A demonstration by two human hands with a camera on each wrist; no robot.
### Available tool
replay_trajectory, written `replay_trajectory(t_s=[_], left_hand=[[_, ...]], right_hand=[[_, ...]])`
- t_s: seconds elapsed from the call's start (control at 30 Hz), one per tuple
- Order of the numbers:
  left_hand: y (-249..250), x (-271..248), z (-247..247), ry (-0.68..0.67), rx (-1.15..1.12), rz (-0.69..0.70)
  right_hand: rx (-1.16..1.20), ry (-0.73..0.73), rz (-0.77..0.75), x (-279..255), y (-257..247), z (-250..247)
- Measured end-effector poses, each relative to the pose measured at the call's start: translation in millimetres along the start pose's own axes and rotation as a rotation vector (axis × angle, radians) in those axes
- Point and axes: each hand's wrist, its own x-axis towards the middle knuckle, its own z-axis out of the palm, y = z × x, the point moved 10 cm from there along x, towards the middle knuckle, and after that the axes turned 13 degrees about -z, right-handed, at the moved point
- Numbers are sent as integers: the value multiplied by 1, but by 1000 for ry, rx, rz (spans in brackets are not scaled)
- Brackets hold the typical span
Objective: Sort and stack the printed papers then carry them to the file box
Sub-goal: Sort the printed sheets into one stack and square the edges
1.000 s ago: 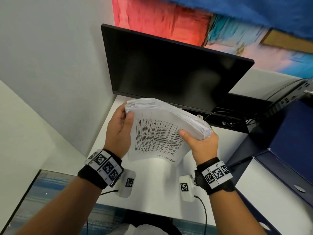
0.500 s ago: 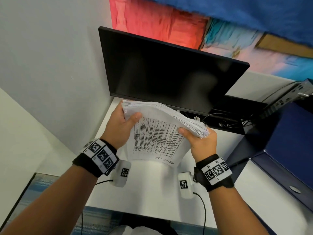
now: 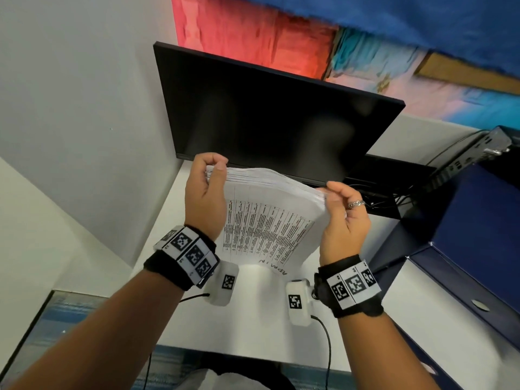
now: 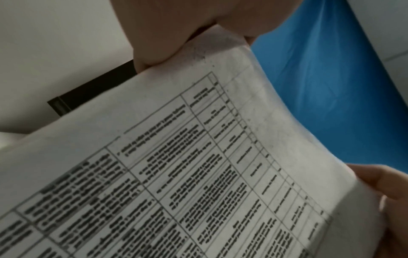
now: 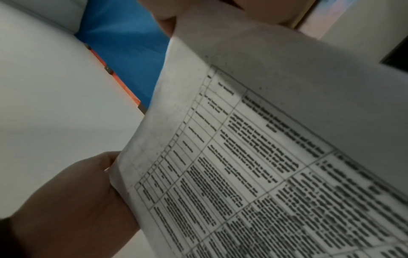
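Observation:
A thick stack of printed papers (image 3: 270,220) stands nearly upright over the white desk (image 3: 259,319), its front sheet a printed table with a handwritten word at the bottom. My left hand (image 3: 215,167) pinches its upper left corner, thumb in front and fingers curled over the top edge. Holding the upper right edge is my right hand (image 3: 333,192), which wears a ring. The left wrist view shows the sheet (image 4: 198,165) close up, and the right wrist view shows the same sheet (image 5: 264,157). Whether the stack's lower edge touches the desk I cannot tell. The dark blue file box (image 3: 484,249) stands at the right.
A black monitor (image 3: 267,122) stands just behind the papers, with cables (image 3: 374,198) and a dock (image 3: 464,156) to its right. A white wall (image 3: 84,108) closes off the left side. White desk surface (image 3: 439,333) lies in front of the file box.
Both hands have slid up from the stack's sides to its upper corners. The stack has tipped more upright and its sheets are more even.

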Motion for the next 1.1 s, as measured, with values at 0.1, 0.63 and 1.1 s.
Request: replay_trajectory(t_s=[0.1, 0.63, 1.1], left_hand=[[-7, 4, 2, -72, -15, -24], [-15, 6, 8, -256, 83, -59], [-41, 1, -4, -322, 247, -166]], right_hand=[[42, -80, 26, -6, 5, 3], [-28, -191, 181, -14, 39, 6], [-23, -216, 257, -27, 58, 6]])
